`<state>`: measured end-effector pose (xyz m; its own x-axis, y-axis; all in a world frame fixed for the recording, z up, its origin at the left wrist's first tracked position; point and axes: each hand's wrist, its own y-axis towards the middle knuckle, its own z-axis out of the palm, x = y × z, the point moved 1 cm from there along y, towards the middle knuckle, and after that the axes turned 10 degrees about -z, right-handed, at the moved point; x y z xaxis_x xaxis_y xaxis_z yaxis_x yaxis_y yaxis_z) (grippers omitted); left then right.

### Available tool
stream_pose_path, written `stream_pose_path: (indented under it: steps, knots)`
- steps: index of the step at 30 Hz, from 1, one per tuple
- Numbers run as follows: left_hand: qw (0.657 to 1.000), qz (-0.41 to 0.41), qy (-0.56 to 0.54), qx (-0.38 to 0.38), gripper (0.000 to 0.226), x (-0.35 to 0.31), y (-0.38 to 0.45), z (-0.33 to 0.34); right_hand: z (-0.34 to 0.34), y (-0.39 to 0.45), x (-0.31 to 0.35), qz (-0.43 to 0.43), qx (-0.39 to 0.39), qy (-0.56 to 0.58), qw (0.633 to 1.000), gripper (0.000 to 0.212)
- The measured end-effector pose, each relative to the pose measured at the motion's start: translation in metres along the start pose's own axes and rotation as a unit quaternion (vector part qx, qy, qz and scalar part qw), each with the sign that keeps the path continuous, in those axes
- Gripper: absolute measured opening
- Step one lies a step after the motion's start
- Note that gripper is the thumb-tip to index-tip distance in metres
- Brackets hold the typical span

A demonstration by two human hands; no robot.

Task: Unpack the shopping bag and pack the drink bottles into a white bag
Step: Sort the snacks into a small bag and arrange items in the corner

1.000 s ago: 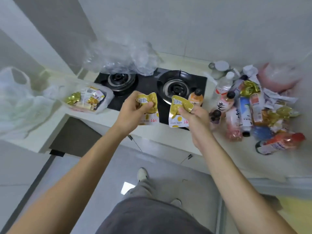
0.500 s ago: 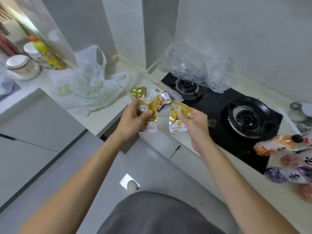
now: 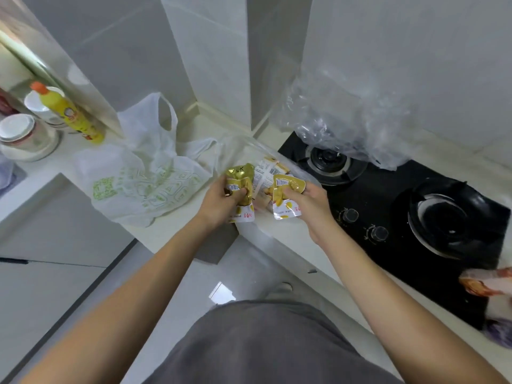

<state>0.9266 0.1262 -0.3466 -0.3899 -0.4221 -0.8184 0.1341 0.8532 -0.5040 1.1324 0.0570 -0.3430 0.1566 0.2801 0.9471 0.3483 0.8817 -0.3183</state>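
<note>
Looking down from the head camera, we are holding one gold snack pouch in each hand near the middle of the frame, above the counter's front edge. Our left hand is curling its fingers and thumb around the left pouch, whose long axis is running top to bottom, its crumpled gold end pointing up and away from us and its white end pointing down. Our right hand is pinching the right pouch by its gold upper edge; that one is also standing upright, white end down. Just behind both pouches, more snack packets are lying in a clear bag on the counter. The white bag is lying flat and crumpled at left of centre, handles pointing toward the wall. A yellow bottle is standing at upper left beside white jars. A crumpled clear bag is covering part of the black stove at right. One drink bottle is lying blurred at the right edge.
</note>
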Motion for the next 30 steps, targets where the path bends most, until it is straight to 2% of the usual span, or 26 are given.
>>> stream_pose_path:
  steps: [5,9,15,17,21,23,25,30]
  knots:
    - [0.998,-0.044,0.018,0.031,0.032,-0.010,0.050,0.008,0.005,0.054,-0.014,0.034,-0.023,-0.046,0.998,0.009]
    - [0.995,-0.076,0.044,0.038,0.029,-0.015,0.093,0.013,0.016,0.091,-0.031,0.053,-0.050,-0.083,0.994,0.012]
    - [0.992,-0.064,0.096,0.052,0.030,-0.013,0.163,0.019,0.029,0.134,-0.058,0.106,-0.125,-0.113,0.980,0.035]
    - [0.989,-0.050,0.128,0.055,0.032,-0.012,0.180,0.022,0.035,0.141,-0.064,0.115,-0.150,-0.157,0.969,0.032]
    - [0.974,-0.042,0.208,0.086,0.030,-0.014,0.198,0.029,0.045,0.145,-0.065,0.084,-0.163,-0.227,0.957,0.010]
    - [0.950,0.002,0.302,0.081,0.040,-0.015,0.203,0.029,0.047,0.142,-0.065,0.055,-0.165,-0.295,0.939,0.019]
    - [0.908,0.082,0.406,0.057,0.051,-0.014,0.203,0.028,0.048,0.136,-0.066,0.020,-0.161,-0.376,0.912,0.027]
    - [0.839,0.265,0.472,0.051,0.049,-0.024,0.177,0.030,0.040,0.106,-0.050,-0.101,-0.126,-0.551,0.819,0.032]
